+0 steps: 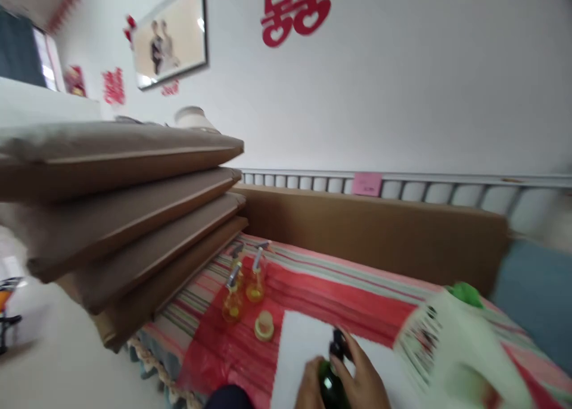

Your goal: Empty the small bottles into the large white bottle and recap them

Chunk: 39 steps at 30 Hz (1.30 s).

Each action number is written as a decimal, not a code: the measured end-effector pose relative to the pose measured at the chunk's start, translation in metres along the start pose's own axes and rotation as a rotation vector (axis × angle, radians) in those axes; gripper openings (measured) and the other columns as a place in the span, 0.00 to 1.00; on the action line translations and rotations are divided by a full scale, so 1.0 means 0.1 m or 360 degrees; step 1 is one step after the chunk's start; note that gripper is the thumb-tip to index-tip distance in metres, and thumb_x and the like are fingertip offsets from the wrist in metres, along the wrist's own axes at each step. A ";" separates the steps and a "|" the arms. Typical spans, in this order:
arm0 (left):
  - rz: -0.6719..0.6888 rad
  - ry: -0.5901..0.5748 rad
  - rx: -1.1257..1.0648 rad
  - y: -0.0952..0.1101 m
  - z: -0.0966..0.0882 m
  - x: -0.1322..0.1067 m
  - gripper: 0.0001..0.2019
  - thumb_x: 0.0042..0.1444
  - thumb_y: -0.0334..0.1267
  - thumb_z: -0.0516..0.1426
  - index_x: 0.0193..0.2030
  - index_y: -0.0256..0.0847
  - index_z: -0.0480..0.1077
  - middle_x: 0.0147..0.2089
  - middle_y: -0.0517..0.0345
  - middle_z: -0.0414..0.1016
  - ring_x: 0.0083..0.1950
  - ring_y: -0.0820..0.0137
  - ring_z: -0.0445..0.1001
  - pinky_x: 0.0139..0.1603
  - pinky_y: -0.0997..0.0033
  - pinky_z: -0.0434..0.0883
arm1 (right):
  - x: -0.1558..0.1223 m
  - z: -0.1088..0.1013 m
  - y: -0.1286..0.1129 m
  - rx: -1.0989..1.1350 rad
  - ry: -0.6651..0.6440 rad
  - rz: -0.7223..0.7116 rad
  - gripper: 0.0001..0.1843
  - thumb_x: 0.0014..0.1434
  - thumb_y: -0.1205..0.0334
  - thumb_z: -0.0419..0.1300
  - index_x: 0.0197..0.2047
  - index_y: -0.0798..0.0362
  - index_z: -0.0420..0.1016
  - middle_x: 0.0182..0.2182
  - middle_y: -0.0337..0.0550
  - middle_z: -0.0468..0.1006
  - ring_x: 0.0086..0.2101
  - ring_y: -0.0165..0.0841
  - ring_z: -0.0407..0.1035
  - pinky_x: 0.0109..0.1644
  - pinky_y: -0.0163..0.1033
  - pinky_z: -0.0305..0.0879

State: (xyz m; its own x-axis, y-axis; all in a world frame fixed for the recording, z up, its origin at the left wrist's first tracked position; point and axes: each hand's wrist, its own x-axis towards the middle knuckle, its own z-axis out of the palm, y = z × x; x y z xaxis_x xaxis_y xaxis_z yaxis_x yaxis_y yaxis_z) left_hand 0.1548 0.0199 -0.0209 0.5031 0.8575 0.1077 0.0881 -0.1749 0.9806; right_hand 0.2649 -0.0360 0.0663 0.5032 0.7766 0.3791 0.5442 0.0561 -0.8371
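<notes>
Both my hands are at the bottom edge, over a white sheet that lies on a red striped cloth. They hold a dark green bottle with a black top. My left hand grips the bottle's body from the left. My right hand curls round it from the right, with fingers up at the black top. Just beyond the sheet stand three small yellow spray bottles and a low round yellow jar.
A large white jug with a green cap stands blurred at the right, close to my right hand. A stack of brown boards juts in from the left. A brown panel and a white wall with red paper decorations close off the back.
</notes>
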 end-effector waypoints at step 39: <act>0.0322 0.0027 0.0267 -0.04 -0.06 -0.10 0.40 0.38 0.40 0.66 0.58 0.40 0.55 0.58 0.47 0.63 0.61 0.54 0.63 0.64 0.48 0.57 | -0.17 -1.85 1.06 -0.0177 0.0993 0.0402 0.36 0.48 0.44 0.59 0.55 0.57 0.62 0.53 0.57 0.68 0.51 0.45 0.64 0.54 0.49 0.61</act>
State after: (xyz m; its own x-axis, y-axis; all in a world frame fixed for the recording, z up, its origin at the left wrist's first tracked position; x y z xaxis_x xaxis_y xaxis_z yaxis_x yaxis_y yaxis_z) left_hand 0.1441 0.0149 -0.0251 0.5104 0.8048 0.3028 0.1296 -0.4201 0.8982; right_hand 0.4379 -0.1592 0.0435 0.8985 0.2484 0.3620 0.4084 -0.1702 -0.8968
